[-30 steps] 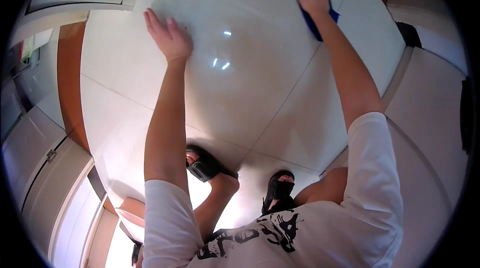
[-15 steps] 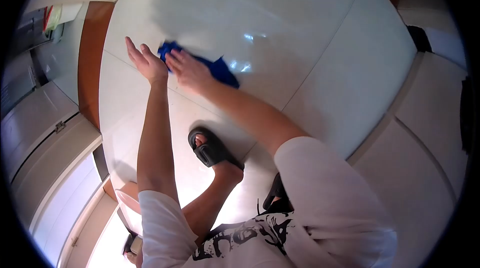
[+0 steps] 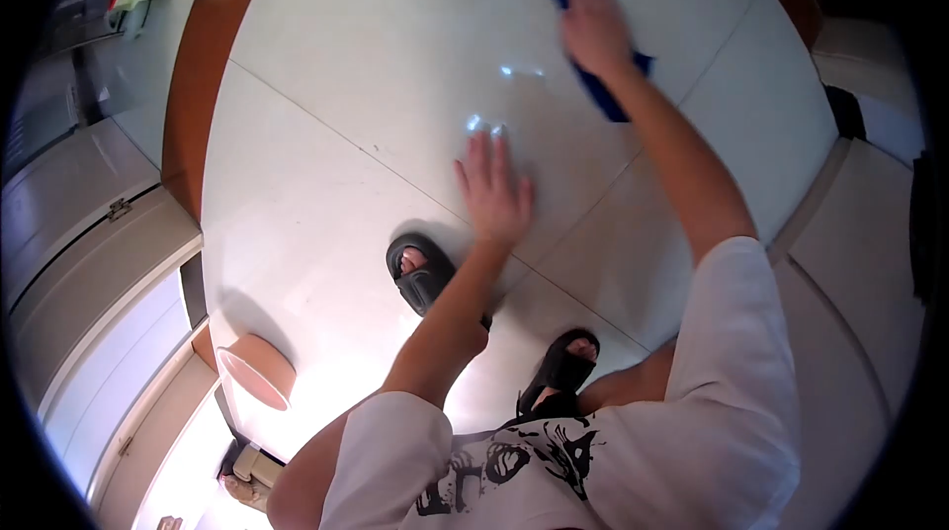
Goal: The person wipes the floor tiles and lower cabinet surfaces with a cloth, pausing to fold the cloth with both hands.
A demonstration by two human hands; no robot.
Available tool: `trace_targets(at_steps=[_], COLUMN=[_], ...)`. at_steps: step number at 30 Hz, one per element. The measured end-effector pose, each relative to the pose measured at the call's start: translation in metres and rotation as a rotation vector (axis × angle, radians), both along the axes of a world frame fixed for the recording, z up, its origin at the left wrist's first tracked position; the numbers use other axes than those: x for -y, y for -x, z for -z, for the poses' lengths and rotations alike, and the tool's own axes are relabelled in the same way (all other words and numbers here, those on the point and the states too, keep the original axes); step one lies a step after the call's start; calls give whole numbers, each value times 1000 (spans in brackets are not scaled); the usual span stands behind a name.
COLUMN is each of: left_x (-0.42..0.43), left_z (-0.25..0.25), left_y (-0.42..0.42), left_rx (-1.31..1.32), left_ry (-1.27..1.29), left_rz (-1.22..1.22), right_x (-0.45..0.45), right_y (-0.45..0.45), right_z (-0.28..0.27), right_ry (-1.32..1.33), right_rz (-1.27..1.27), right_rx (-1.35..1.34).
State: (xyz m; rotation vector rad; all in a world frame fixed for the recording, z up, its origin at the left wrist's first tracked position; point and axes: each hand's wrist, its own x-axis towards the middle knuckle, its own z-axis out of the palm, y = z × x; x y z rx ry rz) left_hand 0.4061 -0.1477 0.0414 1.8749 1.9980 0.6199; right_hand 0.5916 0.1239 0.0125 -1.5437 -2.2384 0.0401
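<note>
On the tiled floor, we should press the blue cloth evenly; right hand blurred, grip unclear; left hand open, fingers spread.

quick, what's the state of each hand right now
Left hand: open, fingers spread, holding nothing.
Right hand: on the dark blue cloth; too blurred to tell its grip.

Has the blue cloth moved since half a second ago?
Yes, the blue cloth has moved right and forward, farther from the brown floor strip.
</note>
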Motion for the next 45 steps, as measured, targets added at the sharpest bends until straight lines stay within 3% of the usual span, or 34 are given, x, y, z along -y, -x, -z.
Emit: trace_targets(at_steps=[4,6,9,11,14,18,19,20,21,22,23,24,26,33,35,38,40,42,45], left_x=[54,70,71,72,74,73,75,75,76,79,81,80,83,74,71,67,64,63,63], left_z=[6,7,15,20,21,22,24,26,28,29,30,29,30,21,17,9,5,7,8], left_y=[-30,-32,-32,-34,-34,-33,-33,-32,-31,-31,-31,-30,-24,-32,-34,-36,-40,-40,-41], left_rx=[-89,-132,-105,-74,-75,-88,-87,-67,-46,-24,-36,-53,-76,-156,-191,-237,-225,-249,-264], left_ry=[56,115,112,92,76,38,23,-9,-37,-65,-59,-59,-32,69,116,183,181,180,199], left_rz=[166,260,280,264,269,278,274,256,242,226,229,231,233,244,263,277,273,280,284], right_x=[26,61,124,153,170,156,157,162,173,186,205,212,216,207,225,247,271,276,282], right_y=[-170,-246,-332,-354,-325,-177,-135,-98,-64,-33,1,10,11,-160,-229,-304,-337,-351,-361], right_z=[18,16,20,34,40,-3,-11,-14,-8,-6,-11,-31,-28,-23,-5,0,13,16,27], right_ry=[46,202,149,54,43,211,251,250,301,284,548,327,326,271,232,104,64,-21,-22], right_rz=[233,462,728,655,595,406,334,128,39,-160,-50,-289,-305,348,487,618,604,593,591], right_rx=[150,91,55,96,114,121,18,304,-43,-75,-381,-171,-261,18,-85,4,-87,-166,-52])
